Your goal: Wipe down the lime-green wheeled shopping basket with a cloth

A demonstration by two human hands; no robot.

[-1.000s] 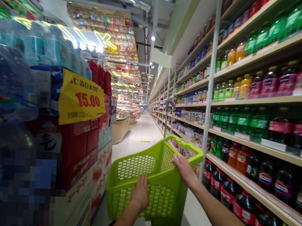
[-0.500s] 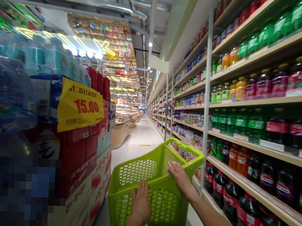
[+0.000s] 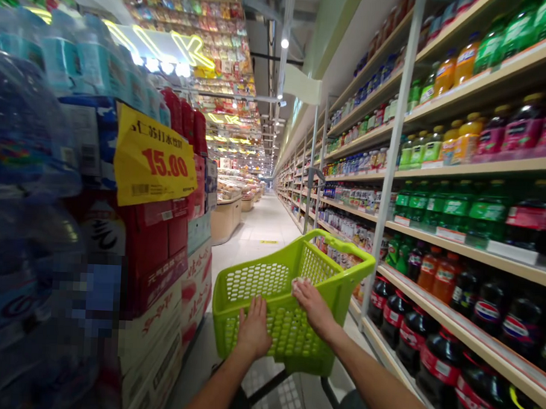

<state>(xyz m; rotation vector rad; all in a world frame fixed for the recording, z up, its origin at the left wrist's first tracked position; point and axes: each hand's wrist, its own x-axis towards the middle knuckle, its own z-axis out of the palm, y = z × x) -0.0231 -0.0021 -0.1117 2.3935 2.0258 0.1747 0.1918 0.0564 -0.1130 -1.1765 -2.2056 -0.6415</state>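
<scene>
A bright green plastic shopping cart [image 3: 293,253] with perforated sides stands sideways in front of me. My left hand [image 3: 255,329] lies against its near side wall, fingers stretched and fingertips near the upper rim. On the near rim, further right, rests my right hand [image 3: 312,304]. Its fingers press a small white wad [image 3: 297,284], like a tissue or wipe, against the rim. Most of the wad is hidden under the fingers. Dark cart legs and part of my own legs show below the basket.
Shelves of bottled drinks [image 3: 436,199] run along the right, close to the cart. Stacked drink cartons [image 3: 162,248] with a yellow price sign [image 3: 155,157] rise on the left. A pale tiled aisle [image 3: 266,216] stretches ahead past wooden display counters [image 3: 227,217].
My right hand has slid left along the cart's near rim with the white wad. The left hand stays on the side wall. More of the cart's legs now shows.
</scene>
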